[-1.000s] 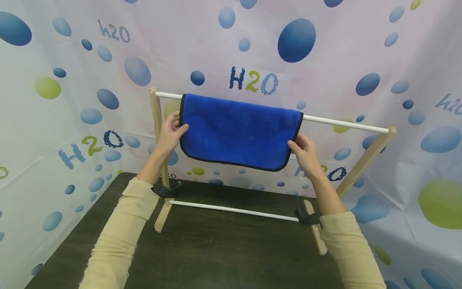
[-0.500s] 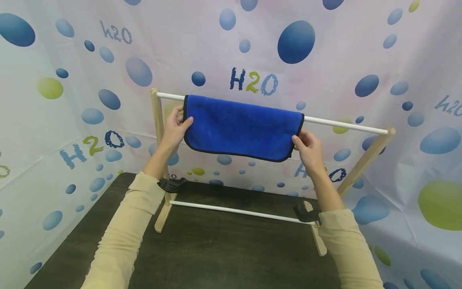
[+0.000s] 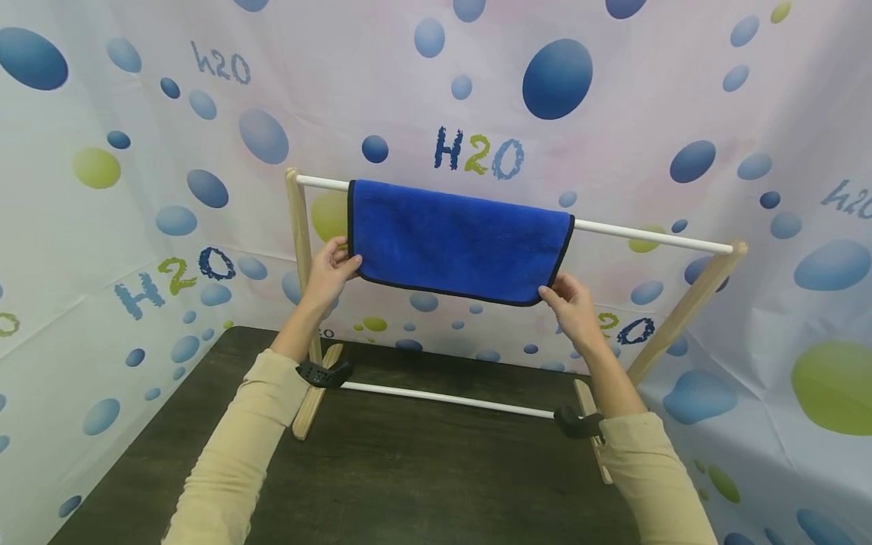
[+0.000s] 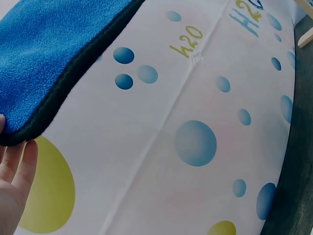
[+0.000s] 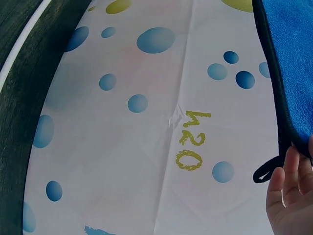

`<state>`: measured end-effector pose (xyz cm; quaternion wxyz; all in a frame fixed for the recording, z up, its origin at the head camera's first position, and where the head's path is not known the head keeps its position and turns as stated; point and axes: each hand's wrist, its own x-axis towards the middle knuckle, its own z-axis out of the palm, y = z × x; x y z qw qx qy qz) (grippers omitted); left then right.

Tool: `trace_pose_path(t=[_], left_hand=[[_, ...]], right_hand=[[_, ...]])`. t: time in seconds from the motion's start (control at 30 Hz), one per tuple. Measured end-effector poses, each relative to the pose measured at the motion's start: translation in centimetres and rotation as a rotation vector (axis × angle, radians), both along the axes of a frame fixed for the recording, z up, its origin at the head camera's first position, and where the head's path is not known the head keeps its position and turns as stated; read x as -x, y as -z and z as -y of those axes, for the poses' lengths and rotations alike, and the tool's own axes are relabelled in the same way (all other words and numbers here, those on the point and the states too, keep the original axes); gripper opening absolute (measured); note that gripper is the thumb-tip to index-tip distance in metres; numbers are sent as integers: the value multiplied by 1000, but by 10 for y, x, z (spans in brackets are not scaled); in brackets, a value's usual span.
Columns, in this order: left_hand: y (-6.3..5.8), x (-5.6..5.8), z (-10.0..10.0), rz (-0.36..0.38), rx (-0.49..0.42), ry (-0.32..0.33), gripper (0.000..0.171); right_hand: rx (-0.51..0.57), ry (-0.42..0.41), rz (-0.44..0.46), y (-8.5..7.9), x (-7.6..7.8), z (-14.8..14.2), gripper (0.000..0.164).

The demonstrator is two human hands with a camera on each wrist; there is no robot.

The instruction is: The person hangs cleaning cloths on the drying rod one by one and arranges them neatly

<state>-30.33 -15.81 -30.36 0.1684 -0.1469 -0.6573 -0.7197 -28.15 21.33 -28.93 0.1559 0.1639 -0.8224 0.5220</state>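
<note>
A blue towel point(image 3: 456, 242) with black edging hangs folded over the white top rod point(image 3: 654, 235) of a wooden rack. My left hand point(image 3: 330, 274) pinches its lower left corner between thumb and fingers. At the lower right corner, my right hand point(image 3: 571, 304) grips the edge the same way. The left wrist view catches part of the left hand point(image 4: 14, 181) at the rounded, dark-edged corner. In the right wrist view, a small black loop point(image 5: 266, 170) sticks out from the towel's edge beside the fingers of the right hand point(image 5: 293, 196).
The rack has a left wooden post point(image 3: 300, 227) and a right wooden post point(image 3: 688, 314). A lower white rod point(image 3: 443, 397) joins their feet close above the dark table point(image 3: 409, 484). Behind hangs a white curtain point(image 3: 613, 159) printed with blue and green drops.
The towel's lower edge has risen and the cloth has shifted slightly right. Both hands have lately slid down the side edges to the lower corners.
</note>
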Motion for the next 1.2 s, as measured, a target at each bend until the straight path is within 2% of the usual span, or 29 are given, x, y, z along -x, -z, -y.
trace_pose_path(t=[0.2,0.33,0.43,0.63,0.87,1.07,1.2], left_hand=[[-5,2,-4,-35,-15,-16,24],[-3,2,-5,-32,-30,-9,21],[2,1,-5,-23,-27,-17,21],[14,-3,-3,15,8,-24,35],[32,-8,2,-17,-34,12,26],[44,-19,7,-32,-55,44,25],[53,-29,11,-40,-28,70,29]], right_hand=[[62,37,-41,6,9,-1,26],[59,58,-76,12,11,0,25],[46,58,-70,17,10,0,26],[55,40,-45,27,4,-1,25],[82,-4,4,35,-6,-5,31],[92,-19,35,43,-15,-7,36],[90,-43,37,49,-21,-10,36]])
